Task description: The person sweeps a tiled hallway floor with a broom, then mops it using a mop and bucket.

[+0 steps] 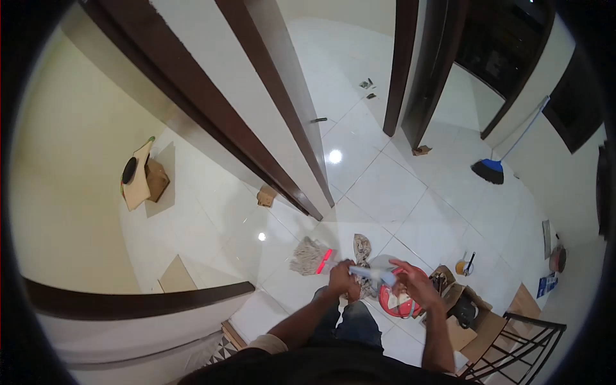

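Note:
My left hand (342,277) is closed round the handle of a string mop, just behind its red clamp. The mop head (309,256), pale and stringy, rests on the white tiles to the left. Its light blue handle (375,274) runs rightward across my body. By the handle's right end is my right hand (417,285), its fingers stretched out and apart. Below that hand stands a red bucket (389,303), partly hidden by it. A patterned cloth (362,247) lies on the floor between the mop head and the bucket.
An opened cardboard box (484,330) and a black metal rack (529,343) stand at my right. A blue broom (491,170) leans on the far right wall. Brown door frames (282,173) rise ahead. Cardboard pieces (266,196) lie by the frame, and a box (156,179) stands left.

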